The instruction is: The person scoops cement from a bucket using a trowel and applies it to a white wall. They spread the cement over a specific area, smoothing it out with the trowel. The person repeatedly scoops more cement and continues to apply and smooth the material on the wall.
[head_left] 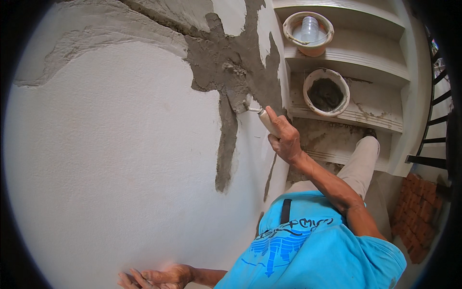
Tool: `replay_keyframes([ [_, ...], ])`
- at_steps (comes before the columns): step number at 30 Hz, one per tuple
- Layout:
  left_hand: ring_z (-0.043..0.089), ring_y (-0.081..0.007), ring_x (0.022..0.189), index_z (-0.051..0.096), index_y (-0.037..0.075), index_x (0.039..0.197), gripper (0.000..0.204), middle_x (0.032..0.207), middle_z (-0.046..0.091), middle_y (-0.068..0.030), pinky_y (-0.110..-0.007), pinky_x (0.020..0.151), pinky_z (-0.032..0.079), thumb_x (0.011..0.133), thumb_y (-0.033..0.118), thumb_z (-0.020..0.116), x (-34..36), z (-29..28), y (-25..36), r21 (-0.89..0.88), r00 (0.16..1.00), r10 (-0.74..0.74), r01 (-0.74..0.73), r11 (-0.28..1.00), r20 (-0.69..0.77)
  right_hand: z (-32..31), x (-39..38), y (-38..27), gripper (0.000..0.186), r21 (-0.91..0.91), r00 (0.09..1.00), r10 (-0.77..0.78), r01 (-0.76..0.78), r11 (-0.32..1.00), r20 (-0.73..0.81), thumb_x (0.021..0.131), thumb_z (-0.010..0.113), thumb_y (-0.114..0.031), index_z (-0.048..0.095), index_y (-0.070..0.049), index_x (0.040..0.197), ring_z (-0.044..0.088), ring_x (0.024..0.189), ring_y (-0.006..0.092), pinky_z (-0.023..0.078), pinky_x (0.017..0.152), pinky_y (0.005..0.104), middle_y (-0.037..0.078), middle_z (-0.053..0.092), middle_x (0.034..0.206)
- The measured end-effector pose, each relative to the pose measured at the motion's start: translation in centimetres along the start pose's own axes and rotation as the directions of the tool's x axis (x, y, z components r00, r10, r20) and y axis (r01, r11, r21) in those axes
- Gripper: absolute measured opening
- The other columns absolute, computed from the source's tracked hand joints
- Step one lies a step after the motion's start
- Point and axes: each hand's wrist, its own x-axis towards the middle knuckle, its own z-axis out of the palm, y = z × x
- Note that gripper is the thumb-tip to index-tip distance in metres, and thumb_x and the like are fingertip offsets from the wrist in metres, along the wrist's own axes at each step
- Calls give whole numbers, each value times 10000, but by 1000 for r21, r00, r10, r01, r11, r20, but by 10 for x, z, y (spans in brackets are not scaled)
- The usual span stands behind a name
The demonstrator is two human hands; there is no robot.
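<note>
My right fingers [274, 116] are gripping the trowel [266, 121], slanting up-left onto grey mortar [207, 58]; left fingers [139, 277], farther, are hanging loosely spread, empty.

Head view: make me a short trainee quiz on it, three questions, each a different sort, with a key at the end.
1. What tool does the right hand hold?
2. True or false: the lower bucket holds grey mortar.
3. Fill in the blank: the clear container stands in the ____ bucket.

Key:
1. A trowel.
2. True.
3. Upper: it is in the upper bucket.
</note>
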Motion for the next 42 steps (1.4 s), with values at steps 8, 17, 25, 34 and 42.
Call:
replay_keyframes([
  [8, 592, -400, 1182, 705, -2, 1150, 350, 1211, 624, -278, -710, 1118, 359, 1062, 306, 565, 0, -1, 0, 3, 1000, -8, 8, 1000, -11, -9, -10, 16, 876, 20, 990, 133, -134, 991, 43, 715, 610, 83, 470, -136, 1551, 648, 879, 371, 548, 806, 424, 197, 636, 1050],
  [17, 604, -409, 1162, 698, -24, 1144, 338, 1226, 612, -291, -686, 1108, 381, 1066, 273, 558, 3, 0, 5, 2, 1000, -15, 15, 1000, 0, -8, -22, 1, 866, 114, 976, 188, -200, 973, 108, 725, 604, 32, 445, -108, 1565, 653, 917, 378, 540, 853, 434, 221, 648, 1113],
  [25, 597, -393, 1164, 699, -14, 1150, 326, 1236, 601, -278, -689, 1121, 360, 1068, 263, 549, 5, -2, 2, 4, 1000, 8, -8, 1000, 20, -27, -27, 8, 853, 208, 971, 199, -223, 952, 130, 735, 592, -1, 434, -84, 1570, 677, 1079, 382, 528, 979, 419, 261, 653, 1280],
  [34, 592, -380, 1170, 677, 8, 1203, 361, 1231, 600, -266, -713, 1134, 337, 1090, 302, 501, 4, -3, 3, 36, 998, -4, 2, 999, 56, -24, -15, -8, 836, 241, 947, 253, -298, 924, 198, 749, 592, -18, 432, -72, 1568, 678, 1069, 382, 524, 976, 408, 286, 648, 1277],
  [42, 600, -385, 1155, 678, 7, 1180, 402, 1217, 608, -273, -712, 1112, 365, 1094, 352, 490, 3, -4, 3, 82, 998, -13, 9, 997, 56, -49, -35, -21, 844, 366, 907, 209, -346, 864, 366, 724, 591, -12, 457, -61, 1556, 674, 1131, 318, 517, 988, 378, 241, 650, 1341],
])
